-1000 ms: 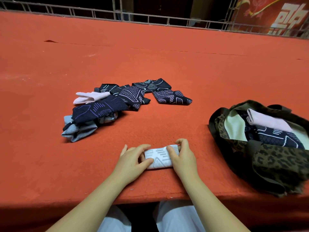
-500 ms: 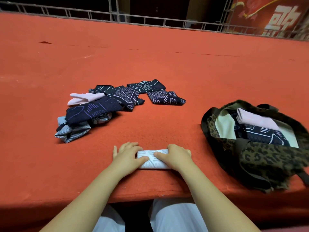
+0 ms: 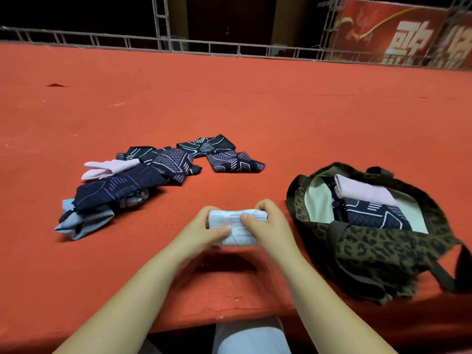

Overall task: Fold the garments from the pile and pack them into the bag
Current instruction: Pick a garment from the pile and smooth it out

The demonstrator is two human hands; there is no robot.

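A small folded white garment (image 3: 236, 228) with faint grey lines is lifted just above the red table, its shadow below it. My left hand (image 3: 201, 232) grips its left end and my right hand (image 3: 268, 223) grips its right end, thumbs on top. The pile of garments (image 3: 143, 175), mostly dark patterned pieces with a pink one and a grey striped one, lies to the far left. The open leopard-print bag (image 3: 378, 246) stands to the right, holding a folded pink piece (image 3: 362, 191) and a dark patterned piece (image 3: 375, 213).
The red table (image 3: 255, 103) stretches wide behind the pile. Its front edge runs just below my forearms. A metal railing (image 3: 229, 48) lines the far edge. The bag's strap (image 3: 444, 274) hangs near the front right edge.
Both hands have lifted the white garment off the table and shifted it slightly toward the bag. Earlier it lay pressed flat under my fingers.
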